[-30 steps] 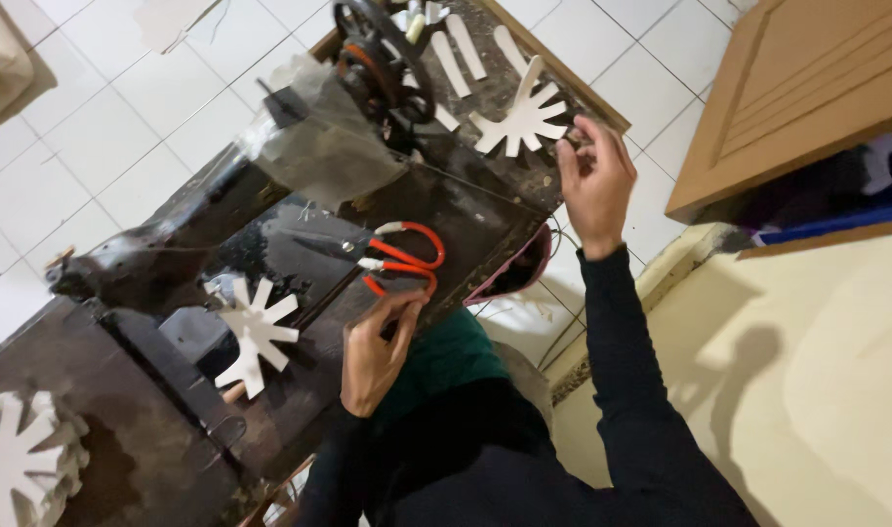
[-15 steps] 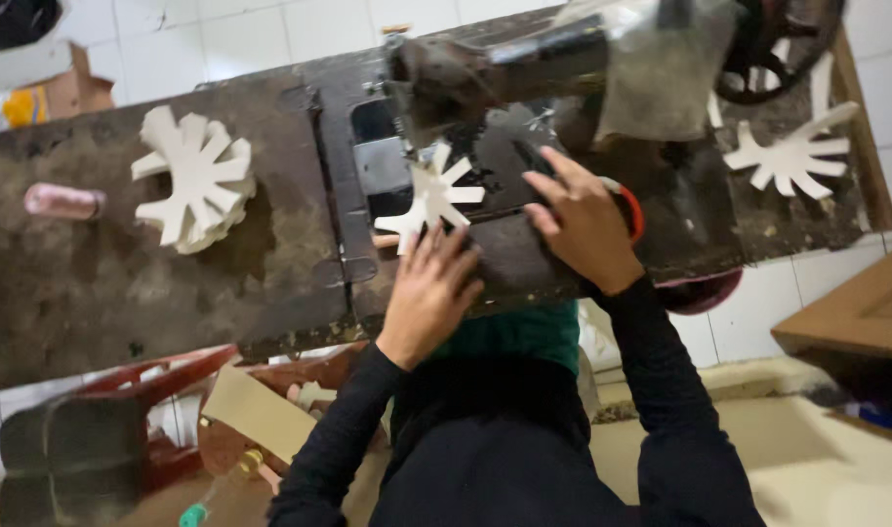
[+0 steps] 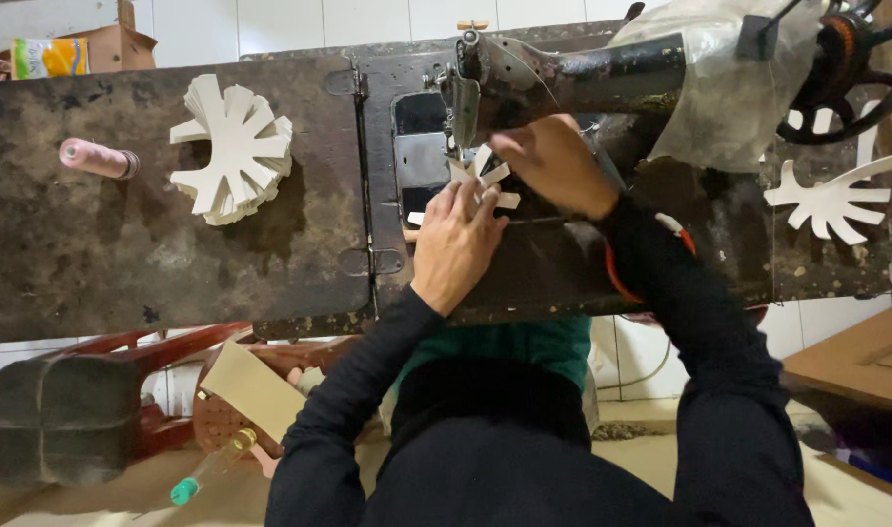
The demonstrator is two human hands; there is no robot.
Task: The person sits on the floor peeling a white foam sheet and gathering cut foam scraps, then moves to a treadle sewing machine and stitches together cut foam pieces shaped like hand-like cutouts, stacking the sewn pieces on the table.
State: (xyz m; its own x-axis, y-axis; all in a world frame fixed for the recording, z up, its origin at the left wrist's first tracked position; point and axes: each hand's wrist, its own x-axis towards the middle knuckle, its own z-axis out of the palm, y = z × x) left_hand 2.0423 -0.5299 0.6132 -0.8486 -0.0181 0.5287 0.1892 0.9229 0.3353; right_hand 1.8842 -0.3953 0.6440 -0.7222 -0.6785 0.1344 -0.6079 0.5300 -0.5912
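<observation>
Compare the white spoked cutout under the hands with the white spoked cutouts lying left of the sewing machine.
The white spoked cutout at the needle is a single piece, pressed down by both the left hand and right hand; the white spoked cutouts at left form a fanned stack, untouched. The single one is partly hidden, the stack fully visible. Both are white with radiating fingers.

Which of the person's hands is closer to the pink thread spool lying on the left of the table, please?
The left hand. It rests near the table's middle, well right of the pink thread spool; the right hand sits farther right, under the sewing machine.
</observation>
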